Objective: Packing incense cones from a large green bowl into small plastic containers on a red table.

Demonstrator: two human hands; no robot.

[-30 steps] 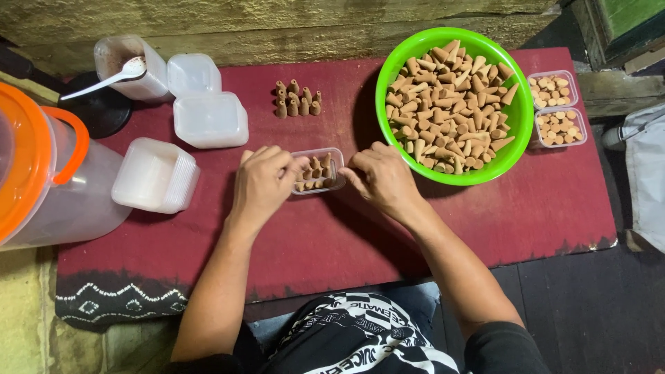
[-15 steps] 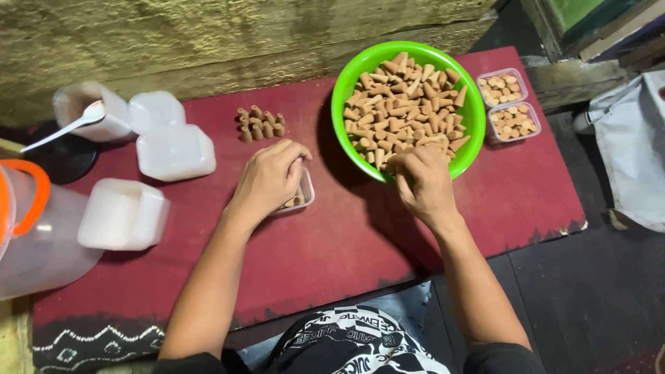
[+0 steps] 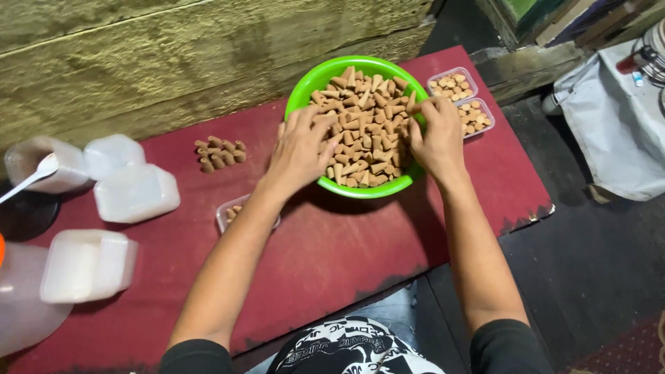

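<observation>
Even, soft overhead light, faint shadows under forearms, dim right side, sharp centre, slight wide-angle bend at edges

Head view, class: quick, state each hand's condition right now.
Left hand: open, fingers spread over the brown cones in the green bowl, holding nothing visible.
Right hand: fingers curled among the cones; whether it grips any cannot be told.

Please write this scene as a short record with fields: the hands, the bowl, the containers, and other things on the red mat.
left hand: over green bowl, fingers in the cones
right hand: at bowl's right rim, fingers on cones
green bowl: full of tan cones
small clear tray: under left forearm, few cones inside
filled trays: two, right of bowl
loose cones: standing cluster left of bowl
white containers: stacked at left
</observation>
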